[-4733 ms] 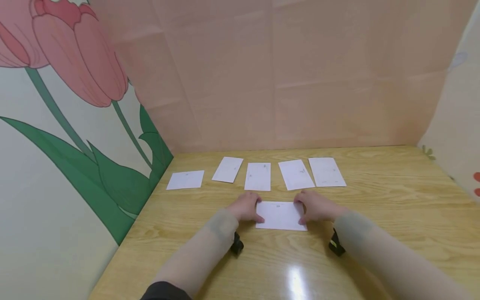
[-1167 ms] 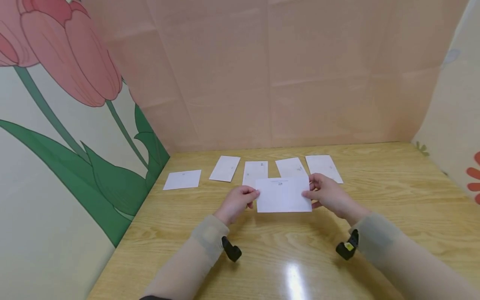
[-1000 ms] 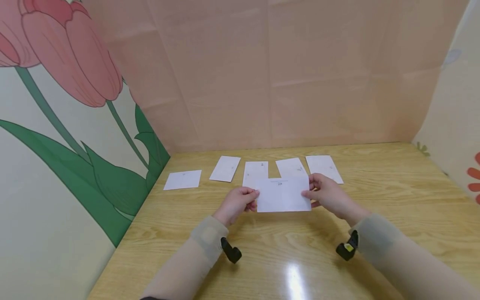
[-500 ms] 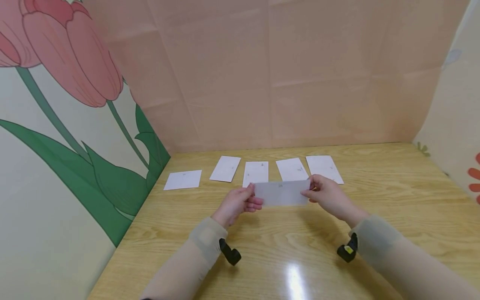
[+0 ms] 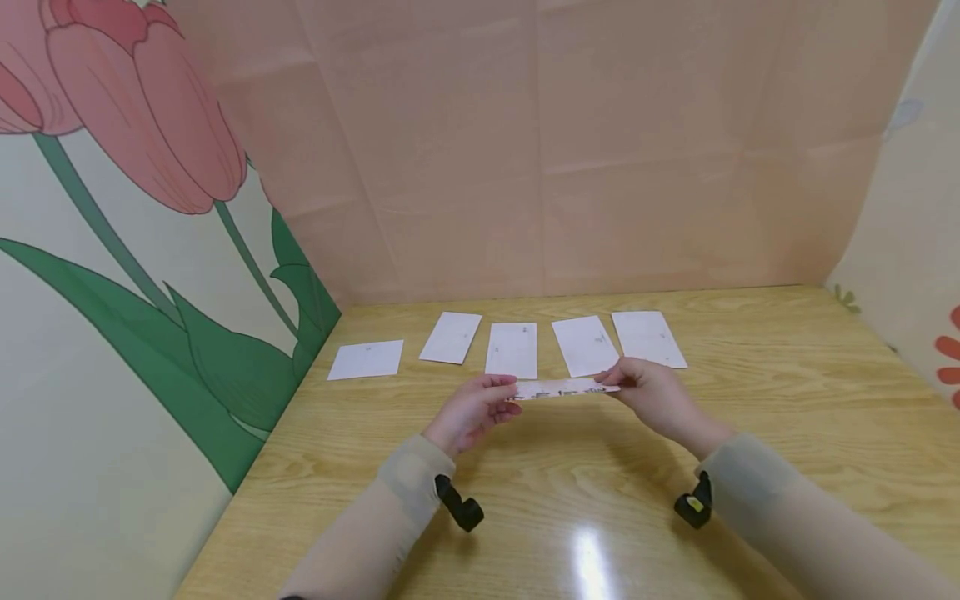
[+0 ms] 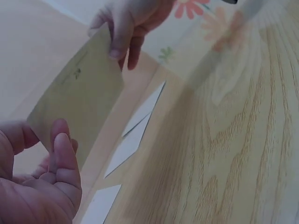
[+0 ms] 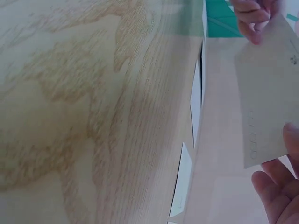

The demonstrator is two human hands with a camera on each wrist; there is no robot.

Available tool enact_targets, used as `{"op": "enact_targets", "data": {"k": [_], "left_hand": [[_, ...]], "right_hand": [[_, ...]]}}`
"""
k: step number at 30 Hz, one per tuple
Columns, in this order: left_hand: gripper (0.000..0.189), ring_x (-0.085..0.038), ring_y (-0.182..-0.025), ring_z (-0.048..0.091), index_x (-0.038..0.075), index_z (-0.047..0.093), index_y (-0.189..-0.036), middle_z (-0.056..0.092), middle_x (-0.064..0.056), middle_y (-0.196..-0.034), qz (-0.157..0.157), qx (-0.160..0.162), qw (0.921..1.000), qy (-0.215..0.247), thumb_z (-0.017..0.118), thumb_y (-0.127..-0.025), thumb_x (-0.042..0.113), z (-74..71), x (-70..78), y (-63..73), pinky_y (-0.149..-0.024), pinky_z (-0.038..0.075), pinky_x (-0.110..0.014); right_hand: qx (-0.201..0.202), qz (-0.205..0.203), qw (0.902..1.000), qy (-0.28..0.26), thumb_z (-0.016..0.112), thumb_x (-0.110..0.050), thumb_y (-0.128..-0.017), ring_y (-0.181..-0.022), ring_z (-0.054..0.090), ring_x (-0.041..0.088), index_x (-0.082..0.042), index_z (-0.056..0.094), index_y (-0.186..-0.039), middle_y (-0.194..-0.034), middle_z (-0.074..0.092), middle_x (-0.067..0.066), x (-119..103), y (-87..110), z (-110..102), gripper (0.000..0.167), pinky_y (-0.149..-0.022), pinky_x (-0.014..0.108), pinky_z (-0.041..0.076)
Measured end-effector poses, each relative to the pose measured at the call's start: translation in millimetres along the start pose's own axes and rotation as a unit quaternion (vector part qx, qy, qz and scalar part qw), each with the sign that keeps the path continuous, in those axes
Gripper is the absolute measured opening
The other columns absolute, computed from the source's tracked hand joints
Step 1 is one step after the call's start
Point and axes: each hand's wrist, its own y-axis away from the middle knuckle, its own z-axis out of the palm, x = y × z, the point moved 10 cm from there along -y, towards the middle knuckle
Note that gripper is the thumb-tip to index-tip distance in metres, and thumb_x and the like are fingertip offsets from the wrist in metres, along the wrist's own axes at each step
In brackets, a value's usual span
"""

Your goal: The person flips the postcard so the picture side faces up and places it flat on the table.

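Observation:
Held just above the table is a white postcard, seen nearly edge-on in the head view, with a strip of dark print showing. My left hand pinches its left end between thumb and fingers. At the opposite end, my right hand grips it the same way. The left wrist view shows a plain face of the postcard with a small dark mark near one edge. A row of small printed boxes runs along the postcard in the right wrist view.
Several similar white cards lie apart along the back of the wooden table, among them the leftmost card and the rightmost card. Behind them hangs a pinkish sheet. A wall with painted tulips stands at left.
Both hands have lifted the postcard off the table. It faced the head camera, then tilted until nearly edge-on, and print now shows. The cards at the back stay put.

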Motion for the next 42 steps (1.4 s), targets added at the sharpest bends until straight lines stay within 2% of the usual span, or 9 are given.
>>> {"op": "enact_targets", "data": {"k": [10, 19, 22, 26, 28, 30, 33, 35, 42], "left_hand": [[0.041, -0.016, -0.089, 0.063, -0.002, 0.050, -0.130, 0.062, -0.015, -0.114, -0.029, 0.014, 0.9991, 0.028, 0.061, -0.091, -0.002, -2.0, -6.9, -0.4, -0.077, 0.052, -0.027], [0.045, -0.016, -0.087, 0.062, 0.000, 0.048, -0.133, 0.059, -0.010, -0.103, -0.005, 0.025, 0.9997, -0.004, 0.059, -0.090, -0.007, -3.7, -3.6, -2.6, -0.074, 0.052, -0.026], [0.045, -0.016, -0.084, 0.060, 0.001, 0.049, -0.132, 0.058, -0.007, -0.098, -0.003, 0.034, 0.9993, -0.018, 0.060, -0.090, -0.007, -5.4, -2.8, -2.7, -0.071, 0.050, -0.026], [0.044, -0.016, -0.084, 0.059, 0.004, 0.050, -0.132, 0.058, -0.007, -0.098, -0.001, 0.041, 0.9987, -0.031, 0.062, -0.089, -0.005, -7.7, -3.1, -2.9, -0.070, 0.050, -0.026], [0.044, -0.017, -0.085, 0.059, 0.005, 0.051, -0.131, 0.058, -0.008, -0.099, -0.001, 0.042, 0.9985, -0.036, 0.062, -0.089, -0.004, -8.4, -3.6, -3.0, -0.072, 0.050, -0.027], [0.044, -0.017, -0.086, 0.060, 0.006, 0.052, -0.130, 0.058, -0.008, -0.100, -0.001, 0.042, 0.9983, -0.041, 0.063, -0.089, -0.003, -8.8, -4.3, -2.9, -0.072, 0.050, -0.027], [0.044, -0.017, -0.085, 0.060, 0.007, 0.053, -0.130, 0.057, -0.008, -0.099, 0.000, 0.043, 0.9976, -0.055, 0.065, -0.089, -0.002, -8.7, -4.9, -2.5, -0.072, 0.050, -0.027], [0.044, -0.018, -0.084, 0.060, 0.007, 0.053, -0.129, 0.058, -0.009, -0.099, 0.000, 0.045, 0.9969, -0.064, 0.065, -0.088, -0.002, -8.2, -5.2, -1.5, -0.071, 0.050, -0.027], [0.054, -0.020, -0.085, 0.063, 0.013, 0.049, -0.135, 0.061, -0.012, -0.101, -0.009, 0.048, 0.9942, -0.096, 0.067, -0.087, -0.003, -7.9, -9.7, -1.2, -0.075, 0.053, -0.030]], "right_hand": [[-0.001, -0.029, 0.9995, 0.006, 0.057, 0.017, -0.084, -0.112, 0.059, 0.034, -0.008, 0.065, -0.085, -0.112, 0.068, 0.013, -3, -2.9, 2, 0.026, -0.089, 0.047, 0.049], [0.007, -0.103, 0.9918, 0.075, 0.064, 0.017, -0.079, -0.112, 0.057, 0.037, -0.005, 0.065, -0.092, -0.115, 0.066, 0.015, -17, -0.3, -1, 0.026, -0.091, 0.053, 0.045], [-0.002, -0.066, 0.9955, 0.069, 0.059, 0.015, -0.084, -0.114, 0.055, 0.038, -0.002, 0.065, -0.101, -0.118, 0.063, 0.018, -12, -1.0, -1, 0.025, -0.091, 0.054, 0.046], [-0.028, 0.052, 0.9982, 0.009, 0.052, -0.002, -0.096, -0.110, 0.055, 0.035, 0.000, 0.058, -0.118, -0.120, 0.058, 0.019, 10, -1.1, 3, 0.023, -0.089, 0.050, 0.049], [-0.045, 0.100, 0.9924, -0.056, 0.052, -0.013, -0.099, -0.106, 0.056, 0.032, 0.001, 0.051, -0.126, -0.122, 0.054, 0.020, 18, 0.8, 8, 0.031, -0.086, 0.047, 0.051], [-0.064, 0.134, 0.9793, -0.137, 0.057, -0.019, -0.098, -0.102, 0.057, 0.030, 0.001, 0.041, -0.134, -0.126, 0.048, 0.022, 24, 3.1, 15, 0.044, -0.083, 0.045, 0.054], [-0.087, 0.159, 0.9589, -0.219, 0.066, -0.019, -0.092, -0.099, 0.058, 0.028, 0.000, 0.028, -0.144, -0.128, 0.041, 0.025, 27, 5.4, 24, 0.067, -0.082, 0.045, 0.054], [-0.098, 0.171, 0.9517, -0.235, 0.071, -0.016, -0.089, -0.095, 0.058, 0.026, -0.003, 0.024, -0.148, -0.128, 0.039, 0.025, 30, 6.5, 29, 0.076, -0.083, 0.045, 0.053], [-0.119, 0.196, 0.9494, -0.214, 0.074, -0.011, -0.084, -0.092, 0.057, 0.027, -0.010, 0.019, -0.153, -0.122, 0.043, 0.023, 34, 8.9, 34, 0.088, -0.081, 0.043, 0.054]]}}
